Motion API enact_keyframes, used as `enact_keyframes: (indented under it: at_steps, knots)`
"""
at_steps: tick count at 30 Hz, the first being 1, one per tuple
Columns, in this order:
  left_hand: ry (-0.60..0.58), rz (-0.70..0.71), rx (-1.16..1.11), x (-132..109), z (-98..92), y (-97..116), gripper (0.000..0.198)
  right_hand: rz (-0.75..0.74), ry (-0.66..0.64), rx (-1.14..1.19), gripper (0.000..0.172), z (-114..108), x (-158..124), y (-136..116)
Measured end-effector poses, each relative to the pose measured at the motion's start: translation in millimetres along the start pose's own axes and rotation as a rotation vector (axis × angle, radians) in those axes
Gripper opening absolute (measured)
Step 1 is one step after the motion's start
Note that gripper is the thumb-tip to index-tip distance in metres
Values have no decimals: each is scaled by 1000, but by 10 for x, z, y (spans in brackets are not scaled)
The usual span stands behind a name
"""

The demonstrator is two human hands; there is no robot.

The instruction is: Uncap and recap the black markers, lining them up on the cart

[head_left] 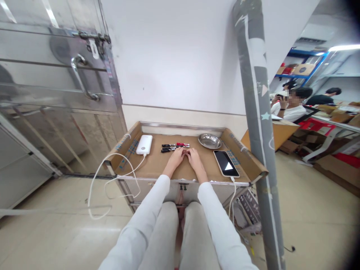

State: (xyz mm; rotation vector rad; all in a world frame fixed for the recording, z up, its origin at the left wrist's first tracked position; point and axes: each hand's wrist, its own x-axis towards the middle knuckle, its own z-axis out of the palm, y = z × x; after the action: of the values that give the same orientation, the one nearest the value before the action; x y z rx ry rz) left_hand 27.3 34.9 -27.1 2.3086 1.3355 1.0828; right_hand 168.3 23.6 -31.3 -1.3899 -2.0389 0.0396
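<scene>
Two pale sleeves come nearest, over two legs in light trousers, leading to two bare hands on one cardboard-lined table (154,165). The left hand (177,156) and the right hand (192,155), both left of the one metal dish (210,141) and nearer than it, meet at their fingertips; whether they pinch anything between them, I cannot tell. One phone (226,163) lies nearer than the dish and slightly right of it, with one white cable plugged in.

Just beyond the fingers, left of the dish, lie slim rods (168,145) in at least two rows, their exact count too small to make out. They are mostly black with lighter bands, and the farther row ends in bright red toward the dish. One white power bank (144,144), also cabled, lies farther left of the dish.

One grey patterned column (257,93) stands right of the dish; one metal door (53,63) is far to its left. Well beyond the dish, rightward, sit at least two people (294,107).
</scene>
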Motion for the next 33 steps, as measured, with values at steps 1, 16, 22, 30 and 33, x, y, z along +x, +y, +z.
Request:
enact_keyframes:
  at_steps: [1,16,22,30,33]
  knots:
    - [3,2,-8,0,-4,12,21,6,0,-2,22,3,-1,-1]
    - [-27,5,326,-41,5,98,42,223,35,-187,26,-258,-60,-219]
    - [-95,24,374,-46,-53,165,23,278,35,-245,28,-240,-55,-199]
    - [-91,18,345,-51,-40,149,20,199,-17,-286,26,-187,-43,-177]
    - [-79,-7,346,-56,-44,149,20,157,6,-270,27,-159,-45,-146]
